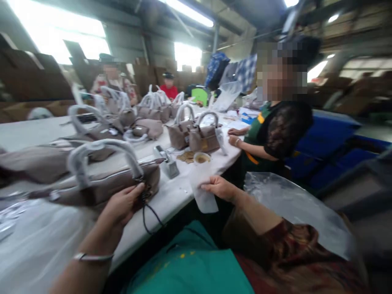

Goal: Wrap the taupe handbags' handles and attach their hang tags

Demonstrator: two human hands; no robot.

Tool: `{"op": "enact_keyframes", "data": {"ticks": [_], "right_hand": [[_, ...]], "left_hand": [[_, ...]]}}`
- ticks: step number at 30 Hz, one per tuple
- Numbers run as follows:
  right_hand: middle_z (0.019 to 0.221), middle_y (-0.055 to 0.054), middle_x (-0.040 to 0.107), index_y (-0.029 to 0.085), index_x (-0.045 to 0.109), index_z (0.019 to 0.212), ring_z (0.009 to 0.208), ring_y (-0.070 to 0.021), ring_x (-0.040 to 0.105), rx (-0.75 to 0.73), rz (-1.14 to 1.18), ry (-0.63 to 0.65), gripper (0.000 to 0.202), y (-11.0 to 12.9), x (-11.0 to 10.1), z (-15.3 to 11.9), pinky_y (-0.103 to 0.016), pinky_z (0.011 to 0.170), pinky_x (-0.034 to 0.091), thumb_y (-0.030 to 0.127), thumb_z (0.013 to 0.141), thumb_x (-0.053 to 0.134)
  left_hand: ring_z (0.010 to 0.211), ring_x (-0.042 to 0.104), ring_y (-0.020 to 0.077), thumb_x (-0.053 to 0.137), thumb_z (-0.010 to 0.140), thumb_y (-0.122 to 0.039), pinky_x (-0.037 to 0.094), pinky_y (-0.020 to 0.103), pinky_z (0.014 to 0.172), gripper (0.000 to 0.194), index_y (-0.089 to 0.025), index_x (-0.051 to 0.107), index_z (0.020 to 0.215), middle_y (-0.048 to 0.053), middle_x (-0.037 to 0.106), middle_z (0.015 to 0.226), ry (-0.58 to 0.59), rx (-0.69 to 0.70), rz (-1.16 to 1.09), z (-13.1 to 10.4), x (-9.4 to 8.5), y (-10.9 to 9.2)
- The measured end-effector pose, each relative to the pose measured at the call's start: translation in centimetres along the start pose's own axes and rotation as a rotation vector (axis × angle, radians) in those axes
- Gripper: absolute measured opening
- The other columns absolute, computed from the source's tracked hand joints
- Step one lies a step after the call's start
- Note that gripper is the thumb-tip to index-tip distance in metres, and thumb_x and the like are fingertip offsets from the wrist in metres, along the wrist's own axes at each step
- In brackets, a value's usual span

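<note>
Although yellow marks show on the teal apron (196,271), they are too blurred to read, and so is a white tag (113,132) on a bag farther off. At the near left, a taupe handbag (107,188) with pale wrapped handles lies on the white table (180,190); the left hand (122,202) is at its right end, fingers close together beside a black cord (150,218), and I cannot tell whether they pinch it. The right hand (220,188) pinches a translucent white sheet (205,202) between thumb and fingers at the table's near edge. Just beyond sit a grey object (168,163), brown scraps (186,157) and a small round dish (202,158), with two smaller bags (202,139) behind them. More bags (143,128) crowd the far left. On the right, clear plastic (284,200) bulges near the right forearm, and a co-worker (260,139) rests both hands on the table, blue bins (321,134) behind.
</note>
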State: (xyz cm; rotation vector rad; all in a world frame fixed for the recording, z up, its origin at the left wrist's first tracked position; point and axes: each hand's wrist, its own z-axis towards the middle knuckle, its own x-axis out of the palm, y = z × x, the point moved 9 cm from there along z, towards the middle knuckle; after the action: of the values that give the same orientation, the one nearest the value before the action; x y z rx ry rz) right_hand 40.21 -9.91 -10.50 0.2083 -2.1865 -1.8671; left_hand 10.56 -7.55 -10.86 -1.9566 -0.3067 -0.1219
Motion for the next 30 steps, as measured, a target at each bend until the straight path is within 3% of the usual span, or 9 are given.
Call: {"op": "enact_keyframes", "data": {"ticks": [3,5,12,14,20,23,26,28,30], "right_hand": [[0.076,-0.005,0.071,0.012,0.072,0.082,0.065,-0.0146,0.063,0.03,0.152,0.19,0.035,-2.4,6.7,3.7,-0.026,0.064,0.051,0.042,0.066,0.081],[0.075,-0.004,0.07,0.013,0.071,0.086,0.062,-0.0147,0.063,0.055,0.261,0.212,0.034,-3.2,8.8,5.4,-0.027,0.061,0.053,0.041,0.068,0.08],[0.064,-0.001,0.066,0.015,0.063,0.088,0.053,-0.015,0.059,0.16,0.234,-0.116,0.021,-5.1,7.3,8.2,-0.025,0.049,0.049,0.029,0.075,0.072],[0.066,-0.001,0.066,0.016,0.062,0.091,0.055,-0.0156,0.06,0.163,0.24,-0.122,0.024,-5.2,8.4,8.4,-0.026,0.05,0.05,0.031,0.076,0.073],[0.098,-0.01,0.071,0.016,0.058,0.114,0.089,-0.0222,0.069,0.135,0.49,0.331,0.054,-3.5,15.4,9.3,-0.034,0.074,0.057,0.051,0.075,0.074],[0.096,-0.009,0.071,0.017,0.058,0.116,0.086,-0.0236,0.069,0.032,0.215,0.308,0.051,-3.4,15.2,10.5,-0.035,0.069,0.056,0.039,0.074,0.075],[0.085,-0.006,0.068,0.018,0.065,0.102,0.08,-0.0226,0.067,-0.288,-0.289,0.118,0.027,-1.2,14.0,11.2,-0.039,0.074,0.055,0.028,0.078,0.07],[0.098,-0.009,0.067,0.019,0.067,0.1,0.098,-0.0266,0.063,-0.549,-0.586,-0.009,0.023,1.2,14.0,10.5,-0.044,0.09,0.05,0.025,0.078,0.071],[0.118,-0.014,0.063,0.018,0.064,0.113,0.116,-0.0308,0.055,-0.727,-0.761,-0.065,0.041,2.7,14.6,9.6,-0.047,0.101,0.044,0.026,0.075,0.076]], "left_hand": [[0.06,0.066,0.016,0.065,0.086,-0.013,0.055,0.023,0.049,0.006,-0.007,0.066,0.086,0.011,0.07,0.076,0.015,-0.036,0.008,0.1,-0.6,-0.4],[0.063,0.068,0.0175,0.068,0.084,-0.017,0.055,0.023,0.05,0.008,-0.009,0.066,0.087,0.011,0.071,0.076,0.023,-0.047,0.005,0.4,-1.0,-0.6],[0.067,0.069,0.0184,0.067,0.085,-0.017,0.056,0.024,0.053,0.007,-0.01,0.066,0.087,0.011,0.071,0.079,0.079,-0.098,-0.055,1.8,-1.7,0.8],[0.07,0.069,0.0189,0.069,0.084,-0.018,0.057,0.026,0.057,0.009,-0.01,0.067,0.088,0.011,0.071,0.081,0.118,-0.105,-0.095,2.4,-1.5,1.6],[0.071,0.068,0.0182,0.077,0.078,-0.025,0.058,0.028,0.065,0.024,-0.011,0.068,0.095,0.01,0.072,0.086,0.235,-0.062,-0.232,3.6,-2.0,2.9],[0.073,0.068,0.0202,0.08,0.076,-0.029,0.059,0.031,0.067,0.03,-0.011,0.068,0.097,0.01,0.072,0.086,0.292,-0.084,-0.263,3.5,-2.1,3.1],[0.068,0.066,0.0173,0.082,0.073,-0.029,0.057,0.027,0.063,0.03,-0.011,0.069,0.094,0.008,0.071,0.082,0.316,-0.102,-0.271,3.1,-1.8,3.1],[0.066,0.065,0.0152,0.084,0.072,-0.028,0.056,0.024,0.061,0.03,-0.011,0.069,0.092,0.006,0.071,0.08,0.307,-0.1,-0.293,3.0,-1.7,2.9],[0.067,0.065,0.0151,0.085,0.07,-0.028,0.055,0.024,0.061,0.032,-0.011,0.069,0.092,0.006,0.071,0.081,0.308,-0.097,-0.297,3.0,-1.6,2.8]]}}
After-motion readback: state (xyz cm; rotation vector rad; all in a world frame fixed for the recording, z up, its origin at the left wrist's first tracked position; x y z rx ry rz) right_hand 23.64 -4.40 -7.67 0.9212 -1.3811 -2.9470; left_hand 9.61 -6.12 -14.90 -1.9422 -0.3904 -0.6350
